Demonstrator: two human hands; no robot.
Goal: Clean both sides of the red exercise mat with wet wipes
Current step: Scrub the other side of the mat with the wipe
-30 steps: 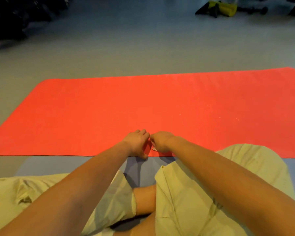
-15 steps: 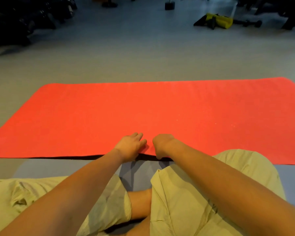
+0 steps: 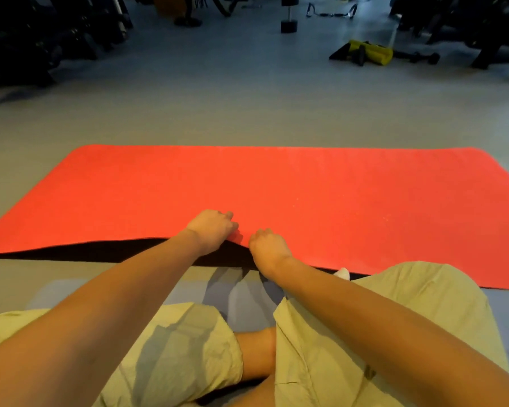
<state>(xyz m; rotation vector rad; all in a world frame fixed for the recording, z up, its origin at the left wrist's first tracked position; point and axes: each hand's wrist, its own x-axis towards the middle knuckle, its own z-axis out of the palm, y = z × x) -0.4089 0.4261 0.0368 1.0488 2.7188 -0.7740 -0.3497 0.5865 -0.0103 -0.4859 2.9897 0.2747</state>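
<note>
A person in pale green shorts (image 3: 174, 348) sits at the bottom of the frame. Just past the knees, in the middle, two hands hold the near edge of the one red mat (image 3: 276, 183). The left hand (image 3: 210, 230) and the right hand (image 3: 266, 245) both curl round that edge, close together. The edge is up off the floor (image 3: 218, 113) there, and the dark underside (image 3: 100, 254) shows. The rest of the mat lies flat across the middle of the frame.

It looks thin, soft and light, so it should bend and flop. I think hands set wider apart on this edge would turn it better.

One small white thing (image 3: 343, 273), maybe a wipe, peeks out beside the right wrist. Far off in the upper right lies one yellow thing (image 3: 376, 52).
</note>
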